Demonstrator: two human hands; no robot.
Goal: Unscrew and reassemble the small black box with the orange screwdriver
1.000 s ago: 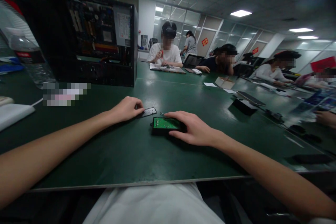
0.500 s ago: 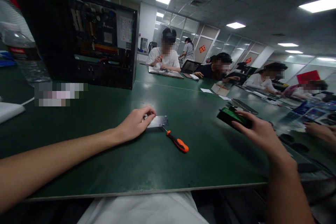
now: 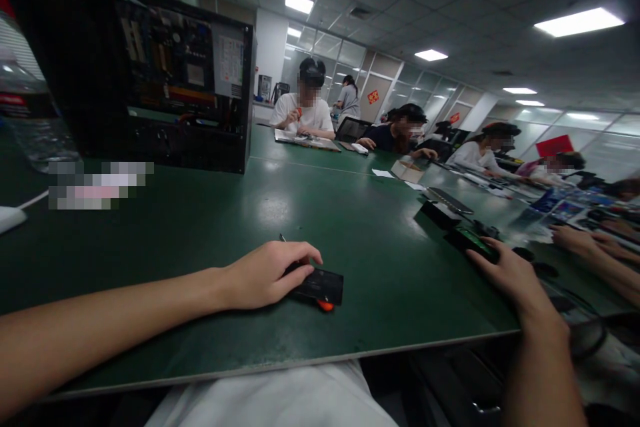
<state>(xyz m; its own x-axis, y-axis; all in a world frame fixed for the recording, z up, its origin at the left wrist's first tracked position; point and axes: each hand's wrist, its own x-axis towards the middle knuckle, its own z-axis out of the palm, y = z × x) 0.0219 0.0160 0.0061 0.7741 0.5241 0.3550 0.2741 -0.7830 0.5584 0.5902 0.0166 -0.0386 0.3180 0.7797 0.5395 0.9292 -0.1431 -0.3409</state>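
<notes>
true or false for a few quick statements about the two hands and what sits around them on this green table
1. The left hand rests on a dark flat plate. True.
2. An orange screwdriver handle shows at the plate's near edge. True.
3. The right hand lies beside the left one. False: it reaches far right, on a black part with a green board.
4. The computer case is closed. False: its side is open, showing the boards.
5. The table is red. False: green.
</notes>
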